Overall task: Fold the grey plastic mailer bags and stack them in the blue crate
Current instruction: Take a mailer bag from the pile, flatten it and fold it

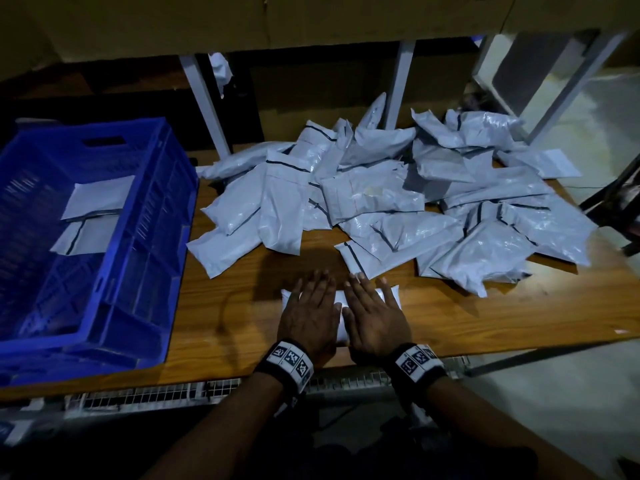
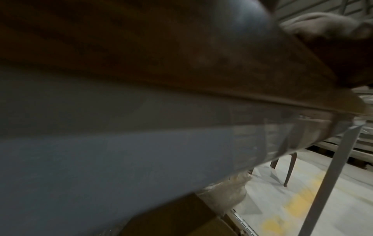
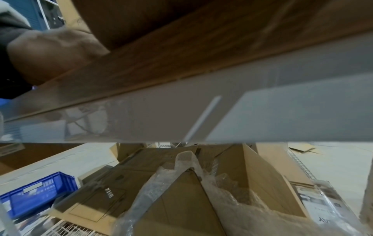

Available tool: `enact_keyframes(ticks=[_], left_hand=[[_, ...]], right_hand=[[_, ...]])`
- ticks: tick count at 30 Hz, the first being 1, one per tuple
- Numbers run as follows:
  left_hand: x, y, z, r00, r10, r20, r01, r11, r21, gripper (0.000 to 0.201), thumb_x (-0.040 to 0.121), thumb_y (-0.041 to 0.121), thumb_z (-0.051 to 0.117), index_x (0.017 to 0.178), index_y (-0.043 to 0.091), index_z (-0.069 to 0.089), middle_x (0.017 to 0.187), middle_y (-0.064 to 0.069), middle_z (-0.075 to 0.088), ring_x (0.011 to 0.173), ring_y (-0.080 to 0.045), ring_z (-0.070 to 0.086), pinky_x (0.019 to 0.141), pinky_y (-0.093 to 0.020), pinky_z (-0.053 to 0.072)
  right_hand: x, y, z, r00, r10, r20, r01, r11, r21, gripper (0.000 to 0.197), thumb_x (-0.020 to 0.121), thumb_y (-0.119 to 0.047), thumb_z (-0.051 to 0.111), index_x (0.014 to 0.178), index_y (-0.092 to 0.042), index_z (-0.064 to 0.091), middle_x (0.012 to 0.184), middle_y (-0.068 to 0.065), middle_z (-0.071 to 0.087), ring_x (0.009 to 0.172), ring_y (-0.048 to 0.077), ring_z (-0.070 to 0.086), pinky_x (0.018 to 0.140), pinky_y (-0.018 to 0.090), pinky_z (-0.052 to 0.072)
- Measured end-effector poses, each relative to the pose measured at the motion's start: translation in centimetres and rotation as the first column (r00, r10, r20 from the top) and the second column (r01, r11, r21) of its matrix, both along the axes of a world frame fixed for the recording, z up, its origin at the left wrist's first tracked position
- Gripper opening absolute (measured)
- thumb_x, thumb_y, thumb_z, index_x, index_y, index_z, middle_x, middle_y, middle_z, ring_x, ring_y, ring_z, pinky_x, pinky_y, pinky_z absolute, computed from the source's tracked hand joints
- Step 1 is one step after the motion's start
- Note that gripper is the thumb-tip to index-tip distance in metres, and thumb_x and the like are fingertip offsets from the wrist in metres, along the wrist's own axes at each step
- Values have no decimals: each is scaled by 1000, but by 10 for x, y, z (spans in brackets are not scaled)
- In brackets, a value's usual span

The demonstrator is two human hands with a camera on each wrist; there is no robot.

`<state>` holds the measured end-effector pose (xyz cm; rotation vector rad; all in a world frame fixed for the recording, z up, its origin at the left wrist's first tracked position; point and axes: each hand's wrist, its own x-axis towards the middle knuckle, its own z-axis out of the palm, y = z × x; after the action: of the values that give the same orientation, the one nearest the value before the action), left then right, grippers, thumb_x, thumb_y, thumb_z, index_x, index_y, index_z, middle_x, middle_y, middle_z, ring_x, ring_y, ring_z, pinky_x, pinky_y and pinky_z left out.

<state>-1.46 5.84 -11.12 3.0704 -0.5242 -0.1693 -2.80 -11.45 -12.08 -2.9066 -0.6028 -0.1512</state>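
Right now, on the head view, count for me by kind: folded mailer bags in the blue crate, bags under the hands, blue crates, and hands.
Folded bags in the blue crate: 2
Bag under the hands: 1
Blue crates: 1
Hands: 2, left hand, right hand
Total: 6
The loose pile is too overlapped to count.

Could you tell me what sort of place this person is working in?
Probably a warehouse or packing room: a heap of grey mailer bags on a wooden worktable, a blue crate beside it, and cardboard boxes on the concrete floor.

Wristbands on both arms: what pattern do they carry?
Black-and-white square code markers on black wristbands, clearest in the head view.
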Motion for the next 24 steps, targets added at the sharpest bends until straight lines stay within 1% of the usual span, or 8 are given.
enact_keyframes(ticks=[2, 6, 9, 13, 16, 20, 23, 24], left_hand=[[0, 0, -1, 1000, -4, -2, 4, 1000, 14, 73, 102, 46, 4, 161, 8, 21, 169, -12, 16, 158, -26, 12, 127, -49, 6], [-1, 0, -4, 1000, -5, 6, 4, 1000, 18, 72, 102, 45, 6, 161, 7, 24, 168, -12, 20, 157, -26, 15, 127, -50, 8], [-2, 0, -3, 1000, -15, -2, 15, 1000, 16, 72, 102, 45, 7, 160, 6, 26, 168, -13, 22, 157, -27, 16, 126, -51, 10], [-2, 0, -3, 1000, -15, 7, 15, 1000, 10, 70, 103, 44, 12, 158, 5, 30, 166, -14, 26, 156, -27, 18, 126, -51, 13], [-2, 0, -4, 1000, -15, -12, 15, 999, 29, 69, 103, 44, 13, 161, 7, 23, 169, -13, 18, 158, -26, 10, 127, -50, 6], [-3, -1, 0, 999, -20, -33, 22, 998, 54, 73, 100, 47, 10, 162, 7, 17, 170, -12, 11, 158, -27, 4, 126, -52, 4], [-3, -1, 1, 999, -20, -41, 22, 999, 46, 69, 105, 45, 25, 162, 8, 13, 171, -12, 10, 158, -26, 2, 126, -51, 3], [-3, -1, 2, 999, -17, -41, 18, 999, 44, 69, 105, 44, 27, 162, 8, 12, 170, -12, 10, 158, -27, 2, 126, -51, 2]], right_hand=[[-1, 0, 1, 1000, -1, -1, 1, 1000, 1, 61, 109, -43, 18, 155, -9, 40, 163, 7, 35, 158, 18, 14, 125, 55, 13], [-2, 0, 0, 1000, 1, 15, -1, 1000, 4, 61, 109, -42, 19, 153, -8, 44, 161, 9, 39, 157, 20, 17, 124, 56, 16], [-2, 0, -1, 1000, -4, 8, 4, 1000, 2, 61, 109, -42, 20, 153, -8, 44, 161, 8, 39, 157, 19, 17, 124, 55, 16], [-1, 0, -3, 1000, 0, 10, 0, 1000, 7, 59, 109, -41, 22, 152, -8, 46, 161, 8, 40, 157, 19, 16, 124, 56, 16], [0, -1, -3, 1000, 1, 16, -2, 1000, 15, 57, 109, -40, 27, 153, -9, 45, 162, 8, 38, 158, 19, 13, 125, 56, 15], [0, 1, -3, 1000, 2, 20, -3, 1000, 31, 57, 109, -40, 27, 152, -9, 46, 162, 8, 37, 158, 20, 12, 125, 56, 15], [-1, 1, -3, 1000, -3, 28, 3, 999, 34, 57, 108, -40, 27, 151, -9, 48, 162, 7, 38, 158, 20, 12, 125, 56, 14], [-1, 2, -3, 1000, -7, 30, 6, 999, 36, 56, 108, -40, 29, 151, -10, 49, 162, 7, 39, 158, 20, 12, 125, 56, 14]])
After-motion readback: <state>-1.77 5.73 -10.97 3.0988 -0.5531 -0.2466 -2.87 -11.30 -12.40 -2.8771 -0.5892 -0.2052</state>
